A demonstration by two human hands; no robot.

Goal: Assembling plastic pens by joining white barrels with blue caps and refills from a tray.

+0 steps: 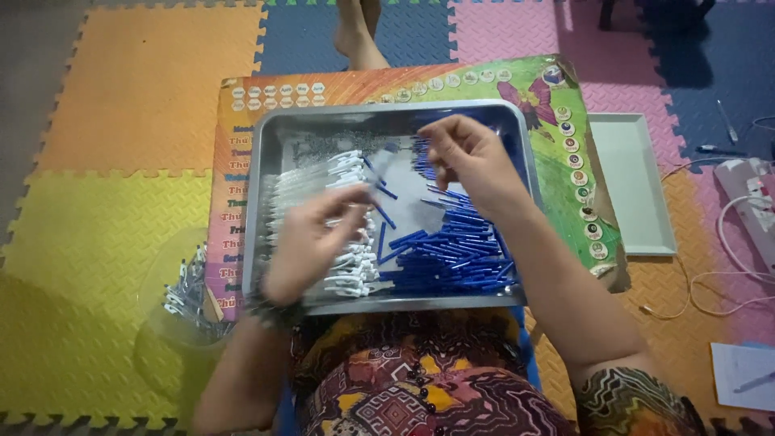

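A metal tray (270, 137) lies on a colourful board (565, 173) in front of me. It holds a row of clear pen barrels with white ends (323, 173) on the left and a heap of blue pen parts (452, 250) on the right. My left hand (311, 242) hovers over the clear barrels, fingers closed around one of them. My right hand (468, 157) is above the top of the blue heap, fingertips pinched together on a small blue part that I can barely make out.
A clear plastic container (182, 295) with assembled pens sits at my left on the foam mat. A pale green tray (634, 182) lies to the right of the board. A power strip (751, 194) and white cables lie far right. A bare foot (355, 32) shows beyond the board.
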